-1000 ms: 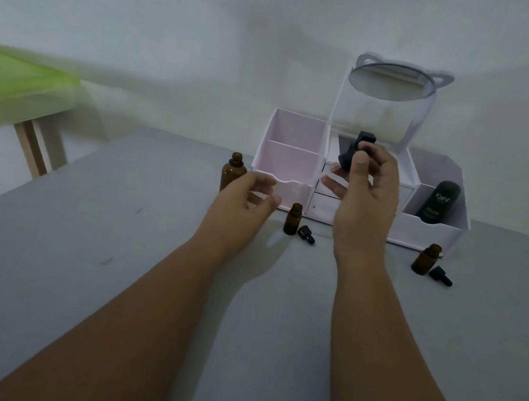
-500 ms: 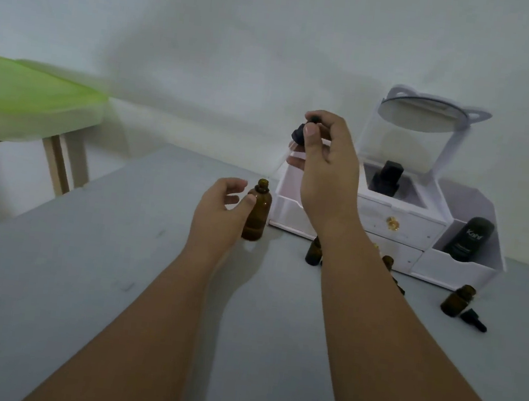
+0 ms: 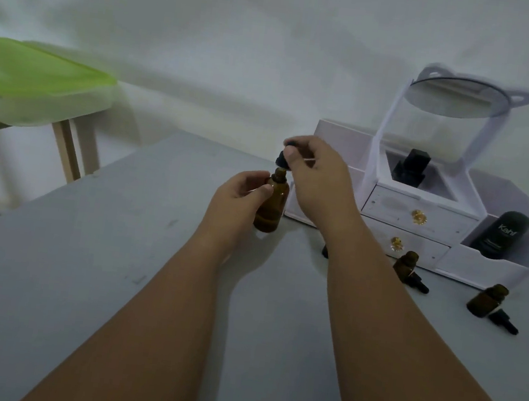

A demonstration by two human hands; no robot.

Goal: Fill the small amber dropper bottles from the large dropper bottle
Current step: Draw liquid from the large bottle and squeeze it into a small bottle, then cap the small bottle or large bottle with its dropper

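Observation:
The large amber dropper bottle (image 3: 272,204) stands on the grey table (image 3: 80,277), held around its shoulder by my left hand (image 3: 236,203). My right hand (image 3: 319,180) pinches the black dropper cap (image 3: 283,159) right above the bottle's open neck. Two small amber bottles (image 3: 405,266) (image 3: 485,300) stand open to the right, each with a black dropper cap (image 3: 416,281) (image 3: 503,320) lying beside it. A third small bottle is mostly hidden behind my right forearm.
A white cosmetic organiser (image 3: 421,213) with a round mirror, two drawers and a black tube (image 3: 500,236) stands at the back right. A green-lidded box (image 3: 34,85) rests on a wooden stool at the left.
My left hand has closed on the large bottle. My right hand has brought the dropper cap down to just above the bottle's neck. The view has shifted left.

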